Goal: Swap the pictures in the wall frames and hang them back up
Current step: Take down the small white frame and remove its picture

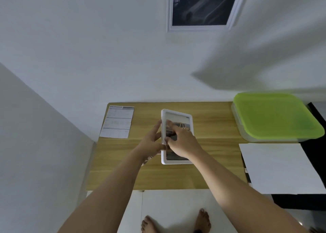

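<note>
A small white picture frame (183, 115) lies flat on the wooden table (211, 127), with a car picture (185, 126) inside it. My left hand (152, 142) holds the frame's left edge, fingers along the side and thumb at the rim. My right hand (182, 142) rests on top of the picture, its fingers pressing on the print near the left rim. A larger white frame (229, 21) with a dark picture hangs on the wall above. A printed specification sheet (117, 122) lies on the table to the left.
A clear box with a green lid (277, 116) stands at the table's back right. A white sheet (280, 167) lies over a dark surface at the right. My bare feet (176, 222) stand on the white floor below the table edge.
</note>
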